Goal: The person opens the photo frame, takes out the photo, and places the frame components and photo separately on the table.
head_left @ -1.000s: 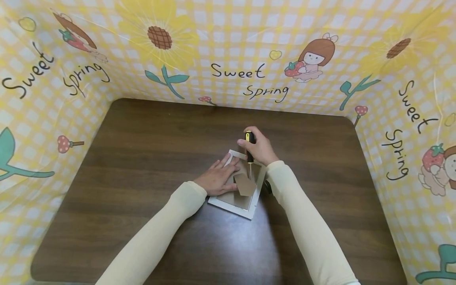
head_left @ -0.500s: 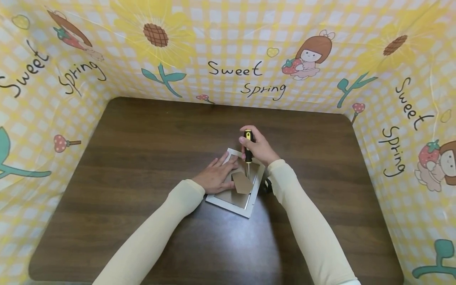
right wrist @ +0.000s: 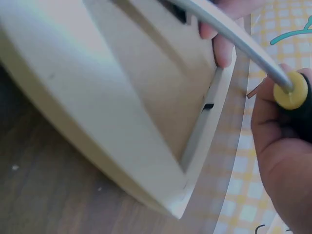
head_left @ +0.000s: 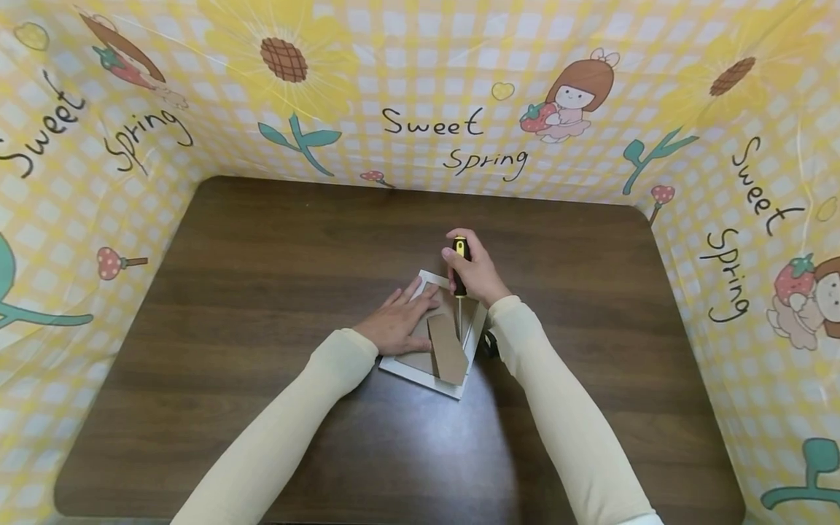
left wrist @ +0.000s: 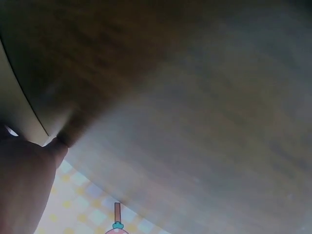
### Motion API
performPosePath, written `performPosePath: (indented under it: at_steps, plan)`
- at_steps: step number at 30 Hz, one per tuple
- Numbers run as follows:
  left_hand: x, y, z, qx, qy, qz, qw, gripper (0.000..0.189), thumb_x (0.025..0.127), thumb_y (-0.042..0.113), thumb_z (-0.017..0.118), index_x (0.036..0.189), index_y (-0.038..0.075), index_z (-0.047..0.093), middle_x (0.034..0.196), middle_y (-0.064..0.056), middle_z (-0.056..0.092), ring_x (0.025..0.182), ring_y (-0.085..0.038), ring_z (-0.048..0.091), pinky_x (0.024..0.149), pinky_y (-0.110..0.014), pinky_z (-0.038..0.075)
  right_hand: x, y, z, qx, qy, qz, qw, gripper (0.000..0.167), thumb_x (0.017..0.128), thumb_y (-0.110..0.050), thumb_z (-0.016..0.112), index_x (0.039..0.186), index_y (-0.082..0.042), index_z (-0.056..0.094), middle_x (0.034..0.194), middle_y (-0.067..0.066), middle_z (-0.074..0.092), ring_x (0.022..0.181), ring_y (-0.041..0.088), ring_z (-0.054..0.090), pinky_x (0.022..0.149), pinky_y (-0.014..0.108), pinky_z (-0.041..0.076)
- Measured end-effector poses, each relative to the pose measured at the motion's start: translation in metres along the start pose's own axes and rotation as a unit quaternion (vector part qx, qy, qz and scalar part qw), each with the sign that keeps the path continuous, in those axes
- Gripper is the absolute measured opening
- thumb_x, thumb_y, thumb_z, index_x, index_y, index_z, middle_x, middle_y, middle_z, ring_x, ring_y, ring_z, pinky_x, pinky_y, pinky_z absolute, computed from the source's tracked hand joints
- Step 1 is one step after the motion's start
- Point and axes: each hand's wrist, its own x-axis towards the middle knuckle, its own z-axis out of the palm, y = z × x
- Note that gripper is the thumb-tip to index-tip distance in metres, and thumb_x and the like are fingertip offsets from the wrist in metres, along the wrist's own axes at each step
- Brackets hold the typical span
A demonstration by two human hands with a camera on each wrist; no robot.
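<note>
A white picture frame point(head_left: 420, 381) lies back side up on the table, its brown backing board showing. From the backing rises a brown stand flap point(head_left: 448, 350). My left hand point(head_left: 397, 324) rests with fingers spread across the frame's left side. My right hand point(head_left: 481, 273) grips the black and yellow handle of a screwdriver point(head_left: 461, 250). Its metal shaft points down near the frame's right inner edge, and the tip is hidden. The right wrist view shows a small black tab point(right wrist: 208, 106) on the inner edge. Mostly brown table fills the left wrist view, blurred.
The dark wood table point(head_left: 262, 255) has rounded corners. A yellow and white checked cloth point(head_left: 420, 95) with printed flowers and lettering stands around its back and sides. A dark object point(head_left: 490, 344) shows beside the right sleeve, next to the frame.
The stand flap appears longer now, its end reaching toward the frame's near edge. The screwdriver stays upright in my right hand with slight shifts. My left hand keeps its place on the frame.
</note>
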Motion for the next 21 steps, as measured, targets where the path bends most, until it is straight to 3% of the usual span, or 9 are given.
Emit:
performPosePath:
  at_steps: [8,16,21]
  plan:
    - [0.0035,0.0000,-0.0015,-0.013,0.045,0.029,0.9985,0.074,0.086,0.042,0.080,0.141,0.007,0.045,0.160,-0.012,0.025,0.154,-0.030,0.000,0.117,-0.058,0.016,-0.0029,0.0004,-0.0049,0.010,0.029,-0.014,0.9994,0.030,0.105,-0.020,0.056,0.134,-0.019,0.047,0.071,0.015,0.053,0.049,0.022,0.052,0.048,0.035,0.050]
    - [0.0052,0.0021,-0.0014,-0.014,0.053,0.031,0.9980,0.067,0.085,0.041,0.082,0.133,0.006,0.050,0.156,-0.013,0.030,0.153,-0.031,0.003,0.117,-0.057,0.018,-0.0050,0.0033,-0.0066,0.029,0.063,-0.010,0.9975,0.032,0.106,-0.023,0.055,0.134,-0.013,0.044,0.070,0.015,0.050,0.047,0.021,0.050,0.046,0.033,0.049]
    - [0.0051,0.0034,-0.0002,-0.013,0.054,0.025,0.9981,0.066,0.085,0.039,0.082,0.132,0.005,0.051,0.156,-0.014,0.030,0.153,-0.031,0.003,0.117,-0.057,0.018,-0.0007,0.0080,-0.0063,0.039,0.054,-0.002,0.9977,0.042,0.105,-0.027,0.056,0.138,-0.007,0.039,0.069,0.015,0.049,0.047,0.022,0.047,0.046,0.033,0.046]
